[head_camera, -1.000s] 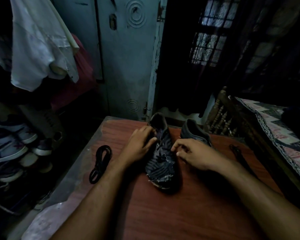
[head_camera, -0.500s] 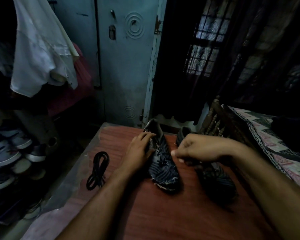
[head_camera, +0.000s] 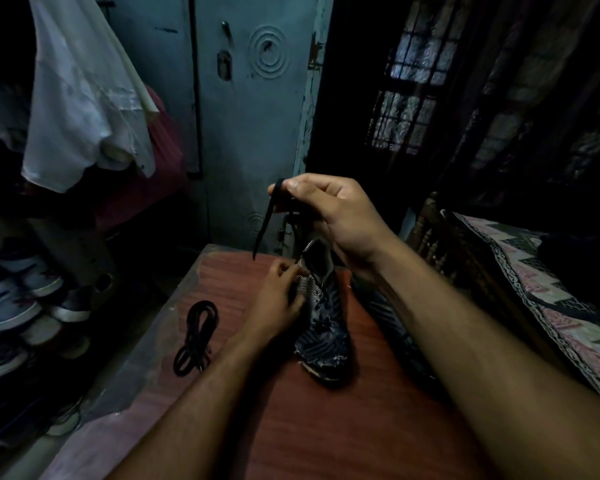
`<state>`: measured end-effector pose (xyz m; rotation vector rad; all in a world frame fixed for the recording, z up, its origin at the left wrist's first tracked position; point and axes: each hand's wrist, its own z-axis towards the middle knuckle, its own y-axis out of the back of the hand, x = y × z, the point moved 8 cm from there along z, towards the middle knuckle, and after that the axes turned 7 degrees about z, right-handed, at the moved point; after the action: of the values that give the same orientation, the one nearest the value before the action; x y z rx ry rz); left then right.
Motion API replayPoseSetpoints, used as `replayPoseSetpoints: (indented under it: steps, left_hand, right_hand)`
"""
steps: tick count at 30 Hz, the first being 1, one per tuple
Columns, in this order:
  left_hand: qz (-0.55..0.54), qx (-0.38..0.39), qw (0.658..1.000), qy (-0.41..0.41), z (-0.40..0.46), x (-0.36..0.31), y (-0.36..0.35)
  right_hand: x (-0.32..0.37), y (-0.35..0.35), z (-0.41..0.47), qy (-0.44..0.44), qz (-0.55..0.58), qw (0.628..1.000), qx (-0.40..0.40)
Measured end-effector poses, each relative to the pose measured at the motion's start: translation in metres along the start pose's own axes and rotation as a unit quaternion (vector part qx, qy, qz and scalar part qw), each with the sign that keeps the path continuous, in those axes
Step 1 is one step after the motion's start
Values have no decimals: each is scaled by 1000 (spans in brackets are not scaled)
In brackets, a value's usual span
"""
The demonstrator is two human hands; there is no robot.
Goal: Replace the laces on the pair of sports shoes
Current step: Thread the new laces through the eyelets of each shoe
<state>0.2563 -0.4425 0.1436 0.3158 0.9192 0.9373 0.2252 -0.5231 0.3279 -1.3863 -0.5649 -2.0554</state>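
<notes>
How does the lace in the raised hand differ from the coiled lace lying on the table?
The black lace pinched in the right hand hangs straight down in the air; the black coiled lace lies bundled in loops on the reddish wooden table. The hanging one is held and seems to lead to the dark patterned sports shoe; the coiled one lies untouched, left of the left hand. Both are dark.

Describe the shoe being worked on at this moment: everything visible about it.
The shoe is dark with pale streaked patterning, seemingly fabric, its toe scuffed and pointing toward the camera. It rests on the reddish wooden table. The left hand holds its side near the collar. The right hand is raised above the heel, pinching a flat black lace whose free end dangles; where it meets the shoe is hidden.
</notes>
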Motion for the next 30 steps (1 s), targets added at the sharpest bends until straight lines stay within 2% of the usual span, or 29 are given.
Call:
replayPoseSetpoints:
  steps: [2,3,5,7,8,9,10,12,13,14,16,18,19,20,23,24,25,27,29,30]
  left_hand:
    - [64,-55,995,-49,-1,-15,15]
    - [73,-97,990,-75,-3,-25,26]
    - [78,-191,968,-141,-14,-49,45]
    - [94,-261,948,-157,-23,-67,60]
    - [62,-294,948,-108,-22,-63,70]
    - [-22,-325,945,-17,-19,-48,82]
    - [-144,-351,921,93,-17,-17,86]
    - [-358,-373,803,296,-19,43,76]
    - [-396,-358,760,370,-21,61,66]
    - [-411,-311,750,414,-23,69,55]
    - [-442,-151,762,449,-21,52,28]
    - [-436,-27,790,431,-20,25,8]
    - [-408,-21,811,417,-19,17,9]
    - [-377,-48,831,406,-18,20,12]
    - [-280,-207,863,367,-22,24,44]
    - [-256,-252,878,316,-21,18,57]
    - [-233,-266,905,236,-15,5,65]
    - [-161,-201,963,80,-4,-27,60]
    - [-129,-125,983,23,1,-39,45]
    - [-111,-126,986,11,0,-37,43]
  right_hand:
    - [-4,3,8,1,-41,999,-18]
    - [-5,9,12,12,-108,993,-35]
    - [-4,19,19,45,-292,954,-50]
    - [-9,20,23,48,-427,903,-14]
    - [-14,20,23,36,-460,887,10]
    - [-20,21,23,21,-484,875,31]
    - [-26,21,21,9,-497,866,46]
    - [-31,28,18,1,-509,859,50]
    - [-31,32,16,4,-509,860,43]
    - [-31,37,15,8,-507,861,33]
    - [-30,46,11,17,-510,860,13]
    - [-30,54,8,22,-516,856,-10]
    - [-30,57,8,22,-516,856,-14]
    - [-32,58,6,21,-514,858,-15]
    - [-36,58,3,20,-502,864,-21]
    - [-35,58,3,23,-496,868,-25]
    - [-34,57,2,26,-482,875,-26]
    - [-36,52,1,19,-436,900,-1]
    - [-40,40,-4,6,-410,910,57]
    - [-43,36,-7,1,-404,911,80]
